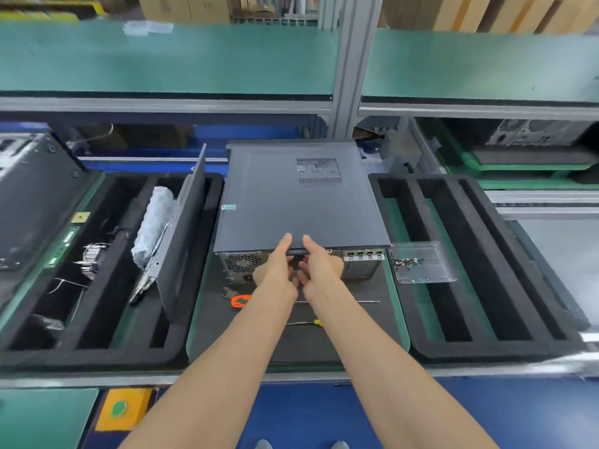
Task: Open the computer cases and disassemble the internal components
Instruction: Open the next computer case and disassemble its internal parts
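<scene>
No readable text showing anywhere | small holographic sticker [228, 207] sitting on the left edge of the dark grey metal computer case [291, 202], its print too blurred to read | faint markings on the clear plastic screw tray [421, 265] staying illegible

A computer case [301, 202] lies flat on the mat [291, 338] in front of me, its rear panel facing me. My left hand [275, 270] and right hand [319, 268] meet at the near edge of its top panel. Two screwdrivers [241, 301] lie on the mat under my forearms. A slotted foam tray [97, 270] sits to the left, holding a removed panel [181, 231] standing on edge. Another foam tray [479, 270] sits to the right, with a small screw dish [421, 262] between it and the case.
</scene>
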`<state>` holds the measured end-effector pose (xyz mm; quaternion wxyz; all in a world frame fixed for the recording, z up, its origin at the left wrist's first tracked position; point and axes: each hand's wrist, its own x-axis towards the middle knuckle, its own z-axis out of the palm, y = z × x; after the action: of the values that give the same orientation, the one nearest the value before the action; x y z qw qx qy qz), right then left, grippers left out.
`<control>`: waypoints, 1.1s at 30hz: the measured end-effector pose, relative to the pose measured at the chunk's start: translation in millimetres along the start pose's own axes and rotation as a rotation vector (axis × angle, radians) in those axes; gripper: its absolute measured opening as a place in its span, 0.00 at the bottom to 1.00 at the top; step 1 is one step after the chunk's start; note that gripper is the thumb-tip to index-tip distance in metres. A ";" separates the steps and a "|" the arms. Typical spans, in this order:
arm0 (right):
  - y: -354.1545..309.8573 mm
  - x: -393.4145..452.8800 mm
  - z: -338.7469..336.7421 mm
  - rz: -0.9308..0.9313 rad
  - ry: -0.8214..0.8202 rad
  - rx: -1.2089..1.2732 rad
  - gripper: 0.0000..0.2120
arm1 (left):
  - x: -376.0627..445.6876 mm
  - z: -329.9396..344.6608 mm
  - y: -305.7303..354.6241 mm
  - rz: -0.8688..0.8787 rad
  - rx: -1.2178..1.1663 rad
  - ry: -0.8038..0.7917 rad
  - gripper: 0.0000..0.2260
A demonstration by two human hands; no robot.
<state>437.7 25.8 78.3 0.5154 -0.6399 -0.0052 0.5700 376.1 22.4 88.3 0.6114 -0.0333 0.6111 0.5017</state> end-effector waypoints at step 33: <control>-29.6 -22.9 -64.3 -1.012 0.175 -0.755 0.23 | -16.7 15.3 11.7 0.253 -0.156 -0.378 0.09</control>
<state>494.1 -16.0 102.9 0.4585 -0.7401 -0.4652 0.1603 383.5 28.6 111.9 0.6428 0.0909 0.4447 0.6171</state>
